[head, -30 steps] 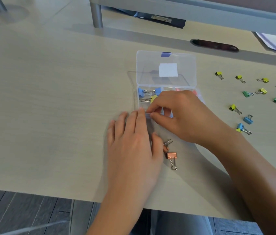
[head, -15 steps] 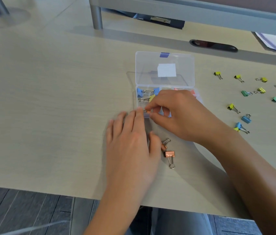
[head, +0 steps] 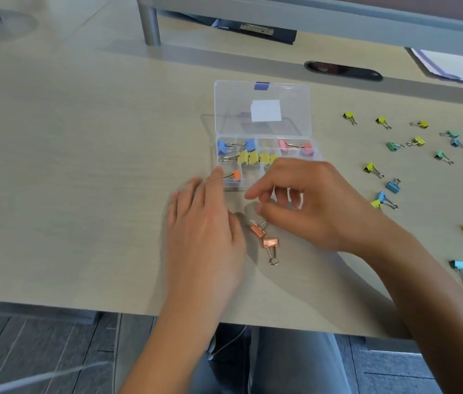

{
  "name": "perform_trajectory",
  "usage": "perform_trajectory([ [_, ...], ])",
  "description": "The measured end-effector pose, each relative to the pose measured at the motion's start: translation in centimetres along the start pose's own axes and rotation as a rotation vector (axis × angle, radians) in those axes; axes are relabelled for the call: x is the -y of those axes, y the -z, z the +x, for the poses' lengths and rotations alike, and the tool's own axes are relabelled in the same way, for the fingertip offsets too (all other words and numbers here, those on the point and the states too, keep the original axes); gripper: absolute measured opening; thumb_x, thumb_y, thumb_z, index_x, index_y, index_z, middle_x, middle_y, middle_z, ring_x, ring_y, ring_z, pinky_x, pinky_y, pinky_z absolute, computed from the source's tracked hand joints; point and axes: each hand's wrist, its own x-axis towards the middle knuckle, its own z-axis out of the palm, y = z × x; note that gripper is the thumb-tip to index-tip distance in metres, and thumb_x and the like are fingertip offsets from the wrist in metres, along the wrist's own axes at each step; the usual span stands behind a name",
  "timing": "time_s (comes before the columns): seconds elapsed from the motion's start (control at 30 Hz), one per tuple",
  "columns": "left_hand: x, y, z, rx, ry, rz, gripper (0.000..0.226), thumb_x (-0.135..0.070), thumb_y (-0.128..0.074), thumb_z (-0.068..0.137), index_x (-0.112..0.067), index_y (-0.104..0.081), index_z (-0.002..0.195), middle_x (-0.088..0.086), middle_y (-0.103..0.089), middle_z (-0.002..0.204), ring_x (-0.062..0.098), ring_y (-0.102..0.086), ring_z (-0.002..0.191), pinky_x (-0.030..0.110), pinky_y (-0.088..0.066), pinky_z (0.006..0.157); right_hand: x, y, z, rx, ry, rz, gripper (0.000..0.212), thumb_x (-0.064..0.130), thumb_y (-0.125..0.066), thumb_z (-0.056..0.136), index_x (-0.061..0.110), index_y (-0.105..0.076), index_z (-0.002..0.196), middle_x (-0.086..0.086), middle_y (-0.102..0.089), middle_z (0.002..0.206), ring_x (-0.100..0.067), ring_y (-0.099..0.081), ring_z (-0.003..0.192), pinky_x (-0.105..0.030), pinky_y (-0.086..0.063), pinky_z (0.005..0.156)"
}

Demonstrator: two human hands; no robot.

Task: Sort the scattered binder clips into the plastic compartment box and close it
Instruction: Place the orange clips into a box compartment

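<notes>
The clear plastic compartment box (head: 264, 139) stands open on the table, lid (head: 263, 108) upright. Blue clips (head: 248, 145), yellow clips (head: 253, 157), pink clips (head: 295, 145) and one orange clip (head: 235, 175) lie in separate compartments. My left hand (head: 204, 223) rests flat on the table, fingertips touching the box's front left corner. My right hand (head: 307, 206) hovers in front of the box, thumb and forefinger apart and empty, just above two orange clips (head: 264, 236) on the table.
Several loose yellow, green and blue clips (head: 395, 166) are scattered on the table to the right. A dark cable slot (head: 344, 71) and papers (head: 457, 65) lie at the back right. A grey shelf leg (head: 149, 24) stands behind. The table's front edge is near my forearms.
My right hand pulled back out of the box toward me, leaving an orange clip in the front left compartment. It now hangs above the two orange clips. The left hand barely moved.
</notes>
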Motion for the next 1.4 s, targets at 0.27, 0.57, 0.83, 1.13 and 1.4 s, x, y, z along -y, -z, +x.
perform_trajectory([
  [0.27,0.0,0.0,0.0,-0.014,0.009,-0.057,0.058,-0.015,-0.038,0.087,-0.011,-0.045,0.145,0.007,-0.059,0.135,0.028,-0.047,0.133,0.048,-0.036,0.113,0.0,-0.5,-1.7,0.169,-0.083,0.134,0.017,0.014,-0.079,0.088,0.028,-0.08,0.097,0.007,-0.061,0.098,-0.019,-0.057,0.075,-0.027,-0.047,0.07],
  [0.57,0.2,-0.1,-0.1,-0.012,0.016,-0.08,0.054,-0.008,-0.047,0.089,-0.01,-0.047,0.143,0.006,-0.06,0.134,0.028,-0.046,0.133,0.048,-0.036,0.113,-0.1,0.2,-2.7,0.104,-0.123,0.113,0.023,0.023,-0.084,0.083,0.03,-0.076,0.103,0.003,-0.06,0.098,-0.02,-0.061,0.079,-0.029,-0.052,0.073],
  [0.83,0.1,-0.2,0.0,-0.014,0.012,-0.063,0.054,-0.01,-0.049,0.088,-0.01,-0.048,0.142,0.006,-0.06,0.132,0.028,-0.048,0.132,0.048,-0.037,0.111,0.1,-0.5,-3.8,0.025,-0.126,0.091,0.016,0.027,-0.087,0.08,0.032,-0.076,0.09,0.007,-0.059,0.089,-0.021,-0.057,0.074,-0.022,-0.043,0.069],
  [1.13,0.0,0.0,-0.1,-0.017,0.016,-0.071,0.052,-0.011,-0.05,0.089,-0.013,-0.049,0.141,0.005,-0.06,0.133,0.028,-0.046,0.133,0.048,-0.037,0.112,0.7,-0.8,-3.9,0.057,-0.126,0.117,0.012,0.022,-0.084,0.084,0.032,-0.079,0.089,0.012,-0.054,0.095,-0.01,-0.056,0.085,-0.012,-0.039,0.075],
  [1.4,0.1,0.0,-0.2,-0.014,0.02,-0.073,0.052,-0.011,-0.05,0.09,-0.013,-0.048,0.142,0.005,-0.059,0.135,0.027,-0.045,0.135,0.047,-0.036,0.114,0.5,-1.2,-4.4,-0.001,-0.075,0.075,0.028,0.008,-0.073,0.085,0.026,-0.078,0.106,0.01,-0.056,0.101,-0.011,-0.06,0.094,-0.011,-0.04,0.081],
])
